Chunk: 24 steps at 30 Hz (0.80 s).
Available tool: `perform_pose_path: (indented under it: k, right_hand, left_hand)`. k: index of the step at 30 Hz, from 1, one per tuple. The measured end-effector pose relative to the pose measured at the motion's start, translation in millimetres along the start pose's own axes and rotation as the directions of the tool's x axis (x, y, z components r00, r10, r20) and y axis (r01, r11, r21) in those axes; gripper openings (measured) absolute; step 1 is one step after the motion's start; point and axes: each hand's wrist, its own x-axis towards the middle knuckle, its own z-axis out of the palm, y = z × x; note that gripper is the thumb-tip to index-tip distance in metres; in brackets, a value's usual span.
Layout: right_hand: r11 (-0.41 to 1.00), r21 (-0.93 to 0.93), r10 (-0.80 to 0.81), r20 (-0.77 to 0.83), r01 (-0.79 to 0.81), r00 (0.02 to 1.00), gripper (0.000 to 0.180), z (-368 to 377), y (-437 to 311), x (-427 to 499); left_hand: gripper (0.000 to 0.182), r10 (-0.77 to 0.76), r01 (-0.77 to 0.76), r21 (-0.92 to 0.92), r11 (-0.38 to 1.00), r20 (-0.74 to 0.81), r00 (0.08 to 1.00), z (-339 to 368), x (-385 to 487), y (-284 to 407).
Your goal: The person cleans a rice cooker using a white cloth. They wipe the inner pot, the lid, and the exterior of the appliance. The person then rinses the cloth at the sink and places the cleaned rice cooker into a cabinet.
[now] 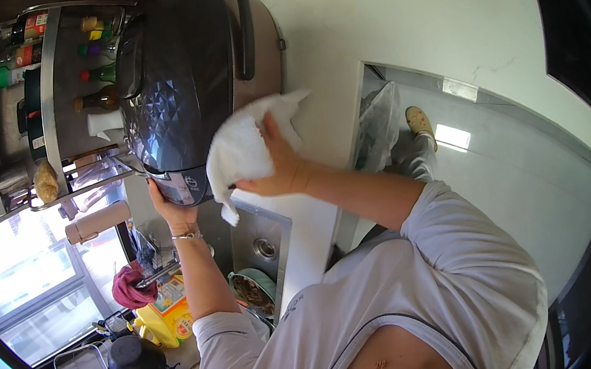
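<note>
A large dark rice cooker [180, 87] with a faceted lid and a black carrying handle is at the upper middle. My left hand [173, 208], a bracelet at its wrist, grips the cooker's near left side; some of its fingers are hidden behind the body. A white cloth [239, 147] is in my right hand [284, 166], with the thumb on top. The cloth lies against the cooker's near right side and hangs down past its corner. It hides part of the cooker and some fingers of my right hand.
Left of the cooker stands a metal rack [54, 77] with sauce bottles. Nearer me are a steel sink [256, 229], a bowl [263, 279], a faucet with a pink cloth [131, 287] and a yellow jug [166, 316]. Black pans [136, 360] sit at lower left.
</note>
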Motion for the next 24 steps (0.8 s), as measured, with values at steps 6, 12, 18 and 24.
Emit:
perform_pose_path:
  k: [6, 12, 18, 24]
  right_hand:
    - [0.926, -0.114, 0.336, -0.181, -0.359, 0.924, 0.053, 2, 111, 34]
    - [0.626, 0.482, 0.682, 0.042, -0.613, 0.730, 0.054, -3, 184, 90]
    - [0.270, 0.573, 0.673, 0.463, -0.774, 0.577, 0.053, -2, 237, 152]
    - [0.341, 0.593, 0.652, 0.410, -0.729, 0.639, 0.052, -14, 228, 150]
  left_hand:
    - [0.043, -0.002, 0.006, -0.055, 0.998, 0.078, 0.997, 6, -6, -3]
    - [0.043, 0.005, 0.001, -0.098, 0.995, 0.066, 0.998, 21, -13, -13]
    - [0.042, 0.028, -0.025, -0.052, 0.998, 0.045, 0.999, 35, -17, -16]
    - [0.041, 0.010, -0.007, -0.083, 0.996, 0.032, 0.999, 38, -22, -15]
